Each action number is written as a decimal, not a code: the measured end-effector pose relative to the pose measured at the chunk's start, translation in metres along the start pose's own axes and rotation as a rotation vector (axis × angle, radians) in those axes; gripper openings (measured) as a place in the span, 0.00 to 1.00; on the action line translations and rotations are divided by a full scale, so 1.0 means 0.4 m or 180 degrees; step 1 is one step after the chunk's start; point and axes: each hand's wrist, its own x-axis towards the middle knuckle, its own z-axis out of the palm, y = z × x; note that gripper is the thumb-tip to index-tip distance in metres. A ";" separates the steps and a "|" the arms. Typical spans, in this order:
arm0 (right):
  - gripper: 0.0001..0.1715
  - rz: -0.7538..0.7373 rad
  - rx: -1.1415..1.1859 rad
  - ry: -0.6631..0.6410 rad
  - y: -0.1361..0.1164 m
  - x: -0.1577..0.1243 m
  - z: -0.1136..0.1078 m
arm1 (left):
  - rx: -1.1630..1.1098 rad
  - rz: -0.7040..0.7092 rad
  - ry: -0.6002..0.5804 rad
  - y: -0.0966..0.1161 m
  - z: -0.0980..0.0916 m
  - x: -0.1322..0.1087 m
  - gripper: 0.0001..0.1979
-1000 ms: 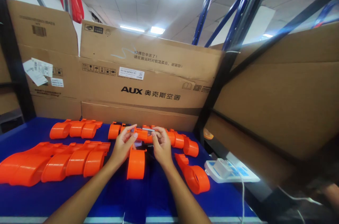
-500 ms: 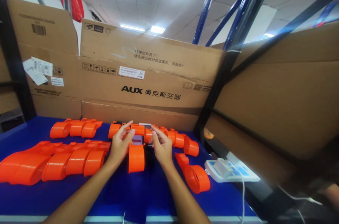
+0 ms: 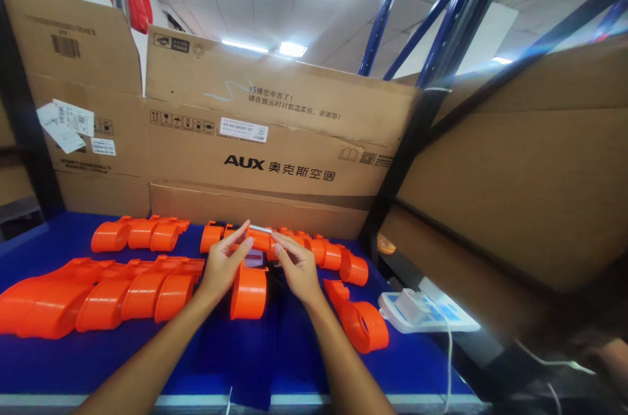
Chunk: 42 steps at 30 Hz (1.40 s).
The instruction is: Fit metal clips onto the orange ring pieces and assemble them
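Observation:
My left hand (image 3: pixel 222 266) and my right hand (image 3: pixel 296 266) meet over the middle of a blue table (image 3: pixel 147 362). Between their fingertips they pinch a small thin pale strip (image 3: pixel 262 230) that I cannot name, held just above an orange plastic housing (image 3: pixel 250 289) lying on the table. The left index finger points out straight; the other fingers of both hands are curled round the strip. A small dark red-and-white item (image 3: pixel 254 259) lies under the hands, partly hidden.
Rows of nested orange housings lie at the left (image 3: pixel 93 297), back left (image 3: pixel 140 235) and behind the hands (image 3: pixel 324 254). One single housing (image 3: pixel 360 320) lies at the right. A white device (image 3: pixel 424 313) with a cable sits at the table's right edge. Cardboard boxes (image 3: pixel 275 140) wall the back and right.
Both hands lifted slightly and drew closer together around the strip. The orange housing under them shifted a little to the left. The camera tilted slightly.

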 end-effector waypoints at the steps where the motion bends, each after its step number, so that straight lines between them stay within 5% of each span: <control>1: 0.16 -0.0025 -0.0124 -0.0001 0.001 0.002 -0.004 | -0.0013 -0.0002 0.0022 0.000 -0.003 0.002 0.32; 4: 0.14 -0.0108 -0.0802 -0.0151 0.008 0.005 -0.022 | -0.0124 -0.0083 0.0146 -0.002 -0.011 0.009 0.33; 11: 0.13 -0.0046 -0.2277 -0.1202 0.026 0.000 -0.042 | -0.0499 -0.0363 0.0342 -0.013 -0.023 0.014 0.36; 27: 0.13 0.0051 -0.2726 -0.1598 0.042 -0.011 -0.032 | -0.0529 -0.0406 0.0259 -0.015 -0.023 0.013 0.38; 32: 0.12 -0.0145 -0.2158 -0.1173 0.037 -0.002 -0.041 | -0.0529 -0.0405 0.0333 -0.014 -0.025 0.015 0.38; 42: 0.07 -0.0838 -0.1076 0.0833 -0.004 0.012 -0.039 | -0.0223 -0.0212 -0.0020 -0.027 -0.008 0.010 0.33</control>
